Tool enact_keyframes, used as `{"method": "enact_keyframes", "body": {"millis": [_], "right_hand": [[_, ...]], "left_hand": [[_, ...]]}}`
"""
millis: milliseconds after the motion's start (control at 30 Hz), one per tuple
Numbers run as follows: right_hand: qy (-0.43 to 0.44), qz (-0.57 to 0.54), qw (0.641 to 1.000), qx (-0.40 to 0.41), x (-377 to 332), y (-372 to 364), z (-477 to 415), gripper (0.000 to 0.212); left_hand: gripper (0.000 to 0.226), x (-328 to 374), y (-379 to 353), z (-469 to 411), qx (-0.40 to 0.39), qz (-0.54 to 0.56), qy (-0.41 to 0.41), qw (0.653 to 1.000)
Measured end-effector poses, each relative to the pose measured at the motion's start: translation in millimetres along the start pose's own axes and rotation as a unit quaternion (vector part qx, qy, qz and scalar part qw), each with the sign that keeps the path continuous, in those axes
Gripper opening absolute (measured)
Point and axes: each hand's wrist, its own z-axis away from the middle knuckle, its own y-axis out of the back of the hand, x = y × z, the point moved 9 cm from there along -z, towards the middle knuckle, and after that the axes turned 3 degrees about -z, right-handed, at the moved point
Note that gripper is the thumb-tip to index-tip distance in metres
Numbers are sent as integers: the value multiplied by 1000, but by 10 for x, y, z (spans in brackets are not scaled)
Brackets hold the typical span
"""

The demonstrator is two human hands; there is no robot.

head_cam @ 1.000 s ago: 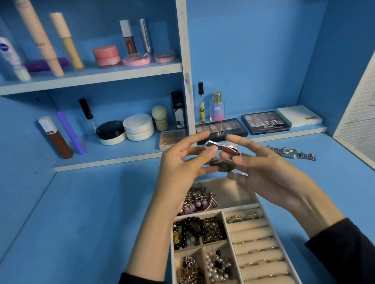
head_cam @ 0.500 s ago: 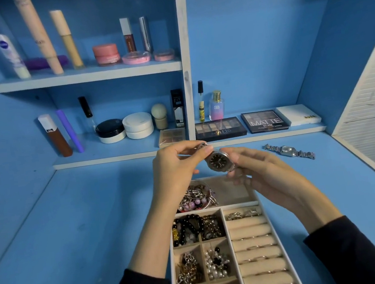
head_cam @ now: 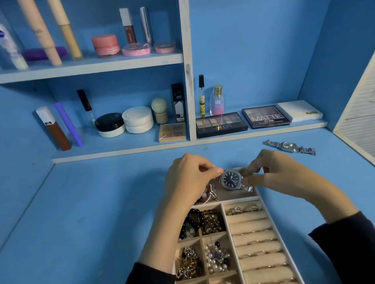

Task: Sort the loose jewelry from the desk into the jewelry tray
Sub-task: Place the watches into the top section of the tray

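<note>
The jewelry tray (head_cam: pixel 236 199), a beige velvety box with white walls, lies on the blue painted desk (head_cam: pixel 97 223) right in front of us. Over its far, wide compartment we hold a silver metal wristwatch with a round dark dial (head_cam: pixel 231 179), dial up. We cannot tell whether it touches the compartment floor.

For writing, we read "NUDES" on the black eyeshadow palette (head_cam: pixel 221 123) on the lower shelf and "MATTE" on the square black palette (head_cam: pixel 265 116) beside it. The pink-and-blue perfume bottle with a gold cap (head_cam: pixel 217 101) bears "SB". The white tube (head_cam: pixel 5 43) on the upper shelf carries a round blue logo too blurred to read.

Our left hand (head_cam: pixel 188 179) pinches the watch's link band at the left of the case between thumb and forefinger, with the other fingers curled in. Our right hand (head_cam: pixel 277 171) pinches the band on the right side in the same way. A short end of the links hangs free below it.

In the tray, padded beige ring rolls (head_cam: pixel 255 237) fill the right column, with thin rings tucked between them. The small square compartments on the left hold dark round beads (head_cam: pixel 192 224), tangled metal chains (head_cam: pixel 188 262) and white pearls (head_cam: pixel 216 258).

A second silver link watch with a rectangular face (head_cam: pixel 290 147) lies flat on the desk, well apart from the tray at the far right.
</note>
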Motion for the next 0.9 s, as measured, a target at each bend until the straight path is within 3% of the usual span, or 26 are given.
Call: {"method": "enact_keyframes", "body": {"millis": [100,167,267,433,733,833,900], "right_hand": [[29,35,999,-8,-44,-29,6,17],[45,73,996,-4,-60,-42,-6,5],[67,128,989,-10,-79,-113,-9,16],[81,153,985,11,-102,-107,-17,15],[90,48,994,24,5,-30,-97,7],[49,-9,995,91,222,232,-178,3],[20,10,986,163,443,464,-245,9]], "left_hand": [[15,-17,-12,2,-2,-15,2,1000],[12,-37,-16,4,4,-16,13,1000],[12,-13,-16,11,21,-44,9,999],[15,49,-5,35,42,-87,-12,995],[21,121,-17,24,47,-115,-40,991],[19,227,-48,9,37,-68,-53,996],[16,303,-94,6,19,-32,-60,998]]}}
